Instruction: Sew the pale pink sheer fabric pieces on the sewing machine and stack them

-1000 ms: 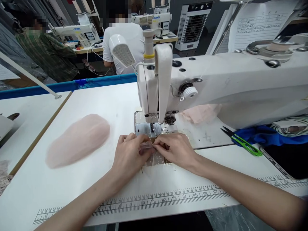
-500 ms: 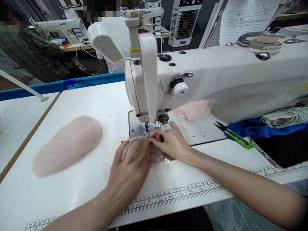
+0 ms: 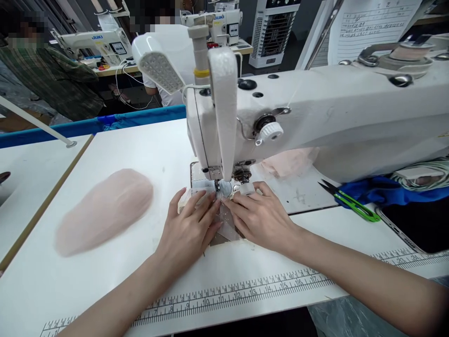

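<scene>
A small piece of sheer, clear-looking fabric (image 3: 227,228) lies at the needle of a white sewing machine (image 3: 210,126). My left hand (image 3: 187,229) rests on it, left of the presser foot (image 3: 217,186), fingers spread and fingertips pressing down. On the other side, my right hand (image 3: 264,217) has its fingers stretched toward the needle, tips on the fabric close to the foot. The two hands' fingertips nearly meet. Part of the fabric is hidden beneath my fingers. A sheer pale pink fabric piece (image 3: 105,213) lies flat on the table to the left.
Pink fabric (image 3: 289,161) lies bunched behind the needle, under the machine arm. Green thread snips (image 3: 354,203), a blue cloth (image 3: 375,189) and a dark phone (image 3: 417,224) are at the right. A printed ruler (image 3: 224,299) runs along the front edge. Two people sit beyond.
My right hand's fingers have gone from a pinch at the fabric to stretched out over it. My left hand's fingers have spread wider. The view has shifted slightly.
</scene>
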`<action>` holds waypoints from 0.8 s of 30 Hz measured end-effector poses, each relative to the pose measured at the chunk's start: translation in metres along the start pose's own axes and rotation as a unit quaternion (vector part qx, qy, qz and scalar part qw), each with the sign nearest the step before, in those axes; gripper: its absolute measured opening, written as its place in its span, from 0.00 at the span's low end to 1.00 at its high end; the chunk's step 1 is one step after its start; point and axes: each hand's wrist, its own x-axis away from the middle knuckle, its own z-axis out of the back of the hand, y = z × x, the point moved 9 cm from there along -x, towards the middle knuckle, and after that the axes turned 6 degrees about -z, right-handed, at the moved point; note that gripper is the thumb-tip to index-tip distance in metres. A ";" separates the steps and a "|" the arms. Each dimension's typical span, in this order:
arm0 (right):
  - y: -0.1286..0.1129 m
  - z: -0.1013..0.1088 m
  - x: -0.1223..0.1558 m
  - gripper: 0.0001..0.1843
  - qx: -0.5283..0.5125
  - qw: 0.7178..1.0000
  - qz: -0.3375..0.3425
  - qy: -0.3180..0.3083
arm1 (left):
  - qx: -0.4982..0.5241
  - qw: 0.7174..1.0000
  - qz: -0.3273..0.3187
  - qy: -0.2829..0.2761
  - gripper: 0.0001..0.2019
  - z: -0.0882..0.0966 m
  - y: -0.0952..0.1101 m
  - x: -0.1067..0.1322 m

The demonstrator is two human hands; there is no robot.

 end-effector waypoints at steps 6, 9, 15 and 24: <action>0.003 -0.003 -0.003 0.15 0.024 1.000 0.005 -0.009 | -0.015 1.000 0.014 0.002 0.17 -0.002 0.004 -0.002; 0.004 -0.004 -0.003 0.15 0.032 0.999 0.006 -0.015 | -0.024 0.999 0.021 0.002 0.17 -0.002 0.006 -0.003; 0.004 -0.003 -0.004 0.12 0.042 0.999 0.002 -0.011 | -0.022 0.999 0.028 0.006 0.17 -0.003 0.006 -0.005; 0.001 -0.001 -0.004 0.12 0.073 0.997 0.008 0.001 | -0.037 0.999 0.030 0.006 0.18 -0.005 0.005 -0.003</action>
